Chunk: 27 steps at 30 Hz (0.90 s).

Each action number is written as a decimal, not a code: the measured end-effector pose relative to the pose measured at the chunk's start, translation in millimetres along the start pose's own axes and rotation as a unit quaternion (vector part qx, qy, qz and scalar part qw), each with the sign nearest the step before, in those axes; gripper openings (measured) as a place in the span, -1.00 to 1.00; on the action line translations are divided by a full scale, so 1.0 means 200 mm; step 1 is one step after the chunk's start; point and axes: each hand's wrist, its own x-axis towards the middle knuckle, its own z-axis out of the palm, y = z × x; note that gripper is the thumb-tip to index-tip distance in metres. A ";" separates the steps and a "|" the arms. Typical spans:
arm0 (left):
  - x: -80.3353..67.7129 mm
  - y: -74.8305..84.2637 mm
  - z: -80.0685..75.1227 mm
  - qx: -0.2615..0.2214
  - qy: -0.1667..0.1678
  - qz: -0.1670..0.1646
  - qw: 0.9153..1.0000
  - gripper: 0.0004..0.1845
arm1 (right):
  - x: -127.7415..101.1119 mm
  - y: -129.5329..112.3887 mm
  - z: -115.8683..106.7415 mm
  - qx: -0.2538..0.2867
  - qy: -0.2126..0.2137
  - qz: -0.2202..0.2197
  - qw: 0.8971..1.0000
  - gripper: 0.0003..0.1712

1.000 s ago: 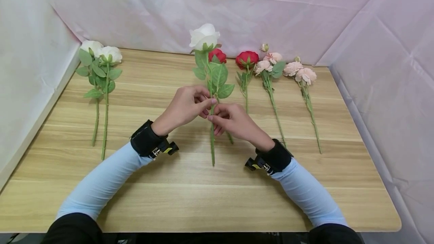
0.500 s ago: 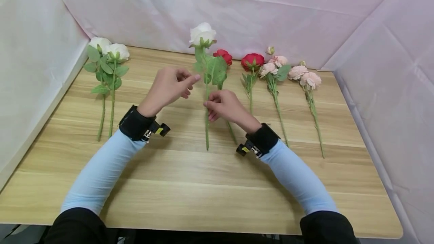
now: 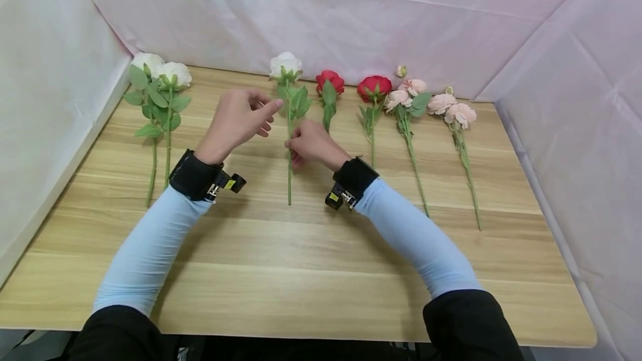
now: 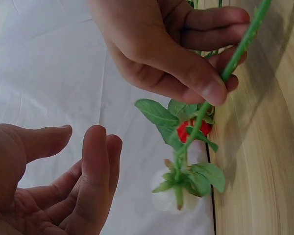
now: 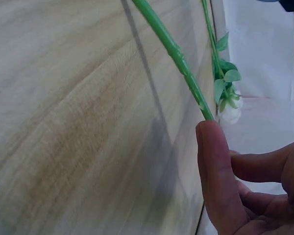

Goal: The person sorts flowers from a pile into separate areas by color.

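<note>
A white rose (image 3: 285, 66) with green leaves and a long green stem (image 3: 289, 183) points its bloom toward the back cloth. My right hand (image 3: 313, 142) pinches the stem between thumb and fingers, close over the table. In the left wrist view the rose's bloom (image 4: 172, 193) and the pinching right hand (image 4: 171, 54) both show. Left of the stem, my left hand (image 3: 243, 118) is in the air, its fingers apart from the thumb and nothing between them. The right wrist view has the stem (image 5: 179, 61) rising from the fingertips, with its shadow on the wood.
Two white roses (image 3: 168, 79) lie at the left of the wooden table (image 3: 281, 283). Right of the held rose lie two red flowers, one red (image 3: 330, 82) and another red (image 3: 374, 88). Pink flower sprays (image 3: 453, 113) lie farther right. White cloth (image 3: 321, 10) walls the back and sides.
My left hand has let go of the stem and moved left. My right hand has carried the white rose left and lowered it, so the red flower behind it shows more.
</note>
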 end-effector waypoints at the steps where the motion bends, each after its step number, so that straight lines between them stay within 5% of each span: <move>1: 0.00 0.00 0.00 0.000 0.000 0.000 1.000 -0.62 | 0.01 0.00 0.00 -0.005 -0.003 0.005 1.000 -0.72; 27: -0.01 0.00 0.03 0.029 -0.007 0.021 0.999 -0.67 | 0.06 0.01 0.01 -0.083 0.026 0.027 0.996 -0.58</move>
